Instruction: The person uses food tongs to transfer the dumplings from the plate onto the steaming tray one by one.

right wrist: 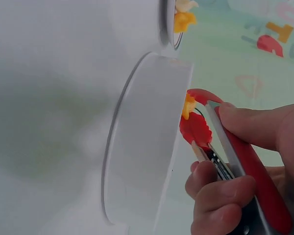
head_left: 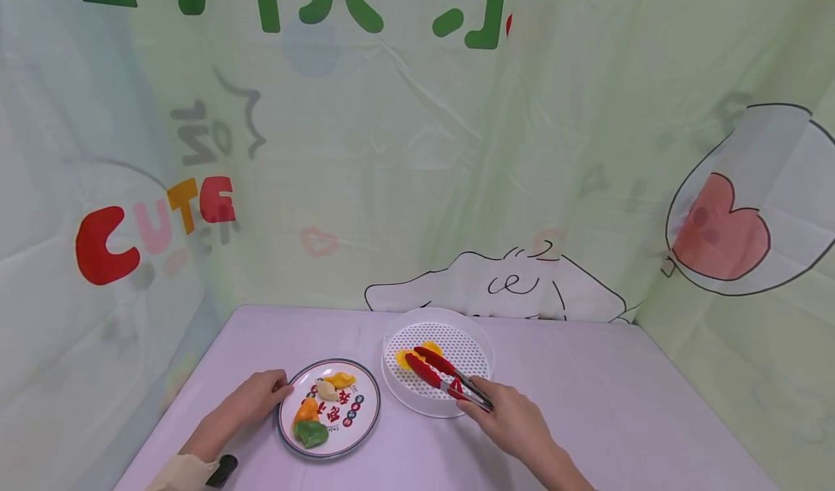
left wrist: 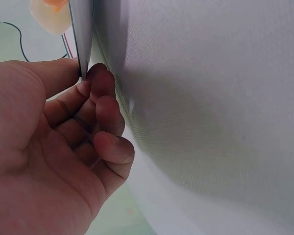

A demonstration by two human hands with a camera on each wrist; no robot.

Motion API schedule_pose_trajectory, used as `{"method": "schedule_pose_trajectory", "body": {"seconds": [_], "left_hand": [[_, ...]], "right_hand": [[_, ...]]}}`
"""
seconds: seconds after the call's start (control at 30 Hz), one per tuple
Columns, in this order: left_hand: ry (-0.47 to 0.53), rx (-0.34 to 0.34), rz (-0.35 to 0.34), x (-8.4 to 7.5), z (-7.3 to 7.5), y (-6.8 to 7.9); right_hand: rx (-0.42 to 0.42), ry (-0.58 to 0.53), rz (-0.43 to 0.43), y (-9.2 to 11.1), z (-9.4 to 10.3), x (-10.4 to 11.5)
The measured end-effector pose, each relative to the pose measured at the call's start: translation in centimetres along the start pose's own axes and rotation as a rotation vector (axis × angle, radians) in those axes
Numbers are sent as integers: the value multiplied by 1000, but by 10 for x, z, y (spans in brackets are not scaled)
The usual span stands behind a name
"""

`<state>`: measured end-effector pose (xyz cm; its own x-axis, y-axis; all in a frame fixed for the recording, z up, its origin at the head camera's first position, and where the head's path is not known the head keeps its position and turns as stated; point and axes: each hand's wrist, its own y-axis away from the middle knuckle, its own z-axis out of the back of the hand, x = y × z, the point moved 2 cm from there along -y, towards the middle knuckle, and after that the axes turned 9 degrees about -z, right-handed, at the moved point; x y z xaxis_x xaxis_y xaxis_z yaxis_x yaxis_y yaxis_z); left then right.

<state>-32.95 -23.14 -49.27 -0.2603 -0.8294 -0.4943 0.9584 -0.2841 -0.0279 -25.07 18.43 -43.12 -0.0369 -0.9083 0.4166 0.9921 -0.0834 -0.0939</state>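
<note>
My left hand (head_left: 261,392) pinches the rim of a round white plate (head_left: 365,418) between thumb and fingers, as the left wrist view confirms. On the plate lie a yellow dumpling-shaped piece (head_left: 341,380), a cream one (head_left: 327,390), an orange one (head_left: 306,410) and a green one (head_left: 310,434). My right hand (head_left: 512,418) grips red-tipped metal tongs (right wrist: 257,178). The tong tips reach over a white perforated steamer tray (head_left: 476,342), around a yellow piece (right wrist: 188,106). Another yellow piece (head_left: 432,347) lies just behind the tips, partly covered.
A pale lilac cloth covers the table (head_left: 587,397). Behind and beside it hangs a printed curtain (head_left: 417,150). The tray's raised side wall (right wrist: 147,142) shows in the right wrist view. Plate and tray stand side by side with a narrow gap.
</note>
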Motion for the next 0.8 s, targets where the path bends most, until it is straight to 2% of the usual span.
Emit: {"method": "schedule_pose_trajectory", "body": {"seconds": [0.5, 0.8], "left_hand": [[21, 18, 18, -1, 0, 0], [8, 8, 18, -3, 1, 0]], "right_hand": [[137, 25, -27, -17, -2, 11], [144, 35, -39, -18, -2, 11]]}}
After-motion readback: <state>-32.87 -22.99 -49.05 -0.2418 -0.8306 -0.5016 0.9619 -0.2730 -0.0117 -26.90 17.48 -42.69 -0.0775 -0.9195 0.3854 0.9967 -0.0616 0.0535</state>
